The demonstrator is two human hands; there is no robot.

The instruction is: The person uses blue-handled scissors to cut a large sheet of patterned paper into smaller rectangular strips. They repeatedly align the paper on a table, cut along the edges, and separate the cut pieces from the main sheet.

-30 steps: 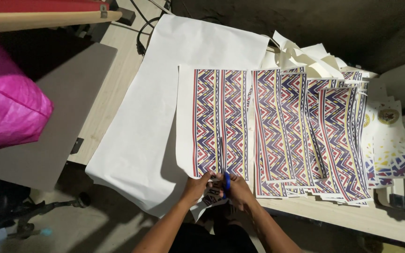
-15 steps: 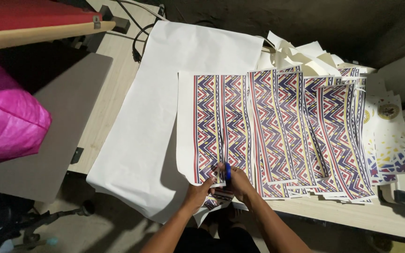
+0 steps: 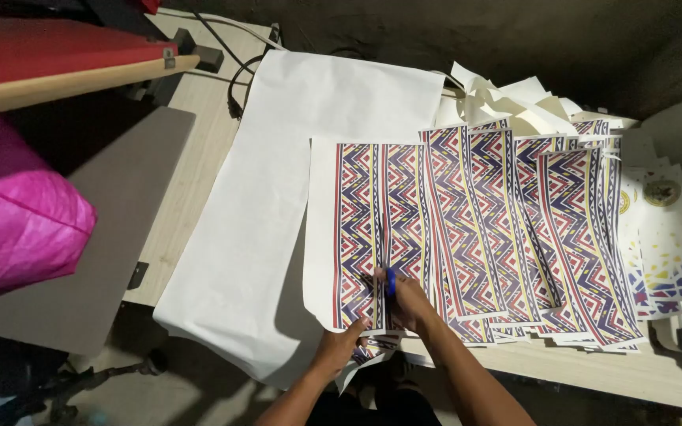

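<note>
Left of the printed sheet [image 3: 372, 229], a long white paper [image 3: 278, 205] lies across the tabletop [image 3: 191, 166], with a pink bag [image 3: 17, 213] and a grey board [image 3: 88, 237] further left. At the sheet's near edge the left hand [image 3: 339, 345] pinches its bottom margin, fingers curled under. Just right of it, the right hand [image 3: 409, 300] is closed round blue-handled scissors [image 3: 391, 282], blades pointing up a line between two zigzag bands. By my reading the cut has only gone a short way up from that edge, and most of the sheet is uncut. Right of the sheet, overlapping patterned strips [image 3: 546, 237] look already cut, with white offcuts [image 3: 515, 102] beyond them. The blades are mostly hidden by the hand; how far the slit reaches is hard to make out.
</note>
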